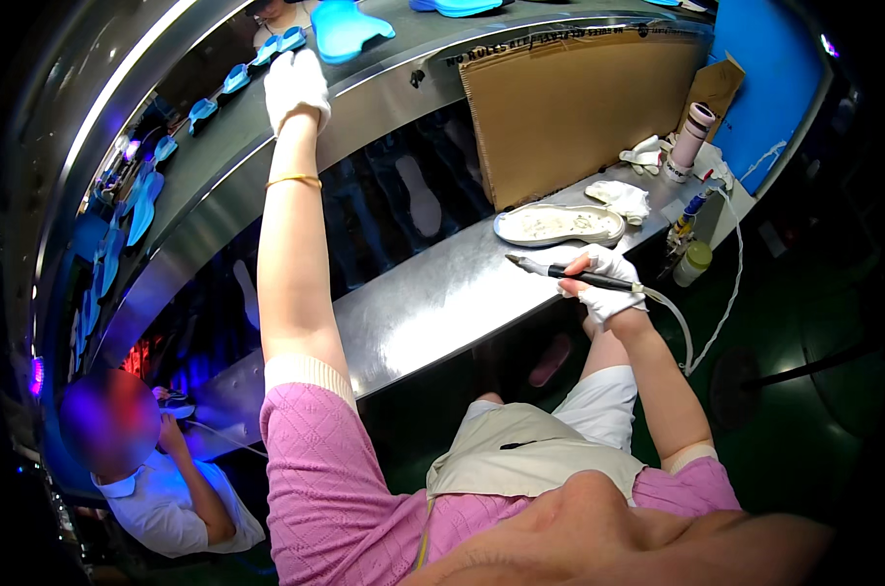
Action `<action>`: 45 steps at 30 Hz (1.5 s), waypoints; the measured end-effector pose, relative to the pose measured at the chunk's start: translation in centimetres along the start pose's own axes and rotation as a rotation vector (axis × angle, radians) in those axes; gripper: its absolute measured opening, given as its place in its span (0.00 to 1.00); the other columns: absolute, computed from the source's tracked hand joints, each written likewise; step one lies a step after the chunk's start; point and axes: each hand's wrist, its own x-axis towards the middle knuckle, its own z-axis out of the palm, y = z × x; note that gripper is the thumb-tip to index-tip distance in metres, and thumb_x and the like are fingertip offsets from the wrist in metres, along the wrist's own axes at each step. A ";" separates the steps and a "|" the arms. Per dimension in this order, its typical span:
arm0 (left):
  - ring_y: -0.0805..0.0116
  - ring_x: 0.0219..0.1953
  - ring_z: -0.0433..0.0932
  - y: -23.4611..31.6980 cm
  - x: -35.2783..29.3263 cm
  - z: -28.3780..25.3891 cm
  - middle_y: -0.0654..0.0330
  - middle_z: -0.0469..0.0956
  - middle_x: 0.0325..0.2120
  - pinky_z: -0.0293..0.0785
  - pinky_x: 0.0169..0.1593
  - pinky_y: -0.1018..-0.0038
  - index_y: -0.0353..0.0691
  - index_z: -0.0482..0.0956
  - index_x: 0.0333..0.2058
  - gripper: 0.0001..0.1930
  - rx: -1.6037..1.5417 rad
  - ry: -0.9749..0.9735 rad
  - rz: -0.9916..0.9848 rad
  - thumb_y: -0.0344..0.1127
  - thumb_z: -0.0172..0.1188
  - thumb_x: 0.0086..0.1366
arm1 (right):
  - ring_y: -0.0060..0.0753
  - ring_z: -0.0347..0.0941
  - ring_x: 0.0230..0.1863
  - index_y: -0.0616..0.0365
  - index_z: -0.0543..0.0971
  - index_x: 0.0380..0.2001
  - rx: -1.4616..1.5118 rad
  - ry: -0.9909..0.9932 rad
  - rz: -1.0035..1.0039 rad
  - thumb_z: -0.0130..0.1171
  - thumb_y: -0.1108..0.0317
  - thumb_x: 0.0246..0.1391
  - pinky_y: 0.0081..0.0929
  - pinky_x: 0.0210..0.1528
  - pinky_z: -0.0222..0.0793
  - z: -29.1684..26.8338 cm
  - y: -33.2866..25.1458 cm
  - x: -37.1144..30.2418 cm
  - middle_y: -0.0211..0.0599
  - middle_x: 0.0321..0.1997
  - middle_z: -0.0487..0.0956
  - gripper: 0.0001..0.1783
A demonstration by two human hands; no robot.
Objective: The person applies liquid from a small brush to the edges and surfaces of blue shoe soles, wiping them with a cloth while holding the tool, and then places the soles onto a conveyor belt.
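My left hand [297, 90], in a white glove, reaches far out over the dark conveyor belt [242, 109]. Its fingers stretch forward, with nothing visible in them. Right beside it lies a large blue shoe sole [349, 31], and small blue pieces [279, 45] sit just past the fingertips. Closed round the black handle of a brush [598, 280] is my right hand [613, 293], its white glove leaving some fingertips bare. The brush tip points left over the metal bench, and a pale hose runs from its rear end. Just beyond it is a white dish [559, 226] with pale residue inside.
A cardboard sheet [579, 107] stands between belt and metal bench [418, 327]. At the right are a crumpled white cloth [618, 199], a pink tumbler [691, 142] and a green-lidded bottle [693, 264]. Another person [174, 493] sits at the lower left; more blue soles [145, 207] line the belt.
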 end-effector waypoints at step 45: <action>0.60 0.59 0.71 -29.5 -4.6 -14.3 0.62 0.69 0.59 0.71 0.56 0.58 0.62 0.65 0.60 0.27 0.848 -0.336 -0.559 0.36 0.56 0.62 | 0.29 0.77 0.37 0.60 0.77 0.41 -0.530 -0.534 0.628 0.57 0.71 0.59 0.24 0.42 0.73 -6.6 6.4 -2.4 0.36 0.33 0.80 0.08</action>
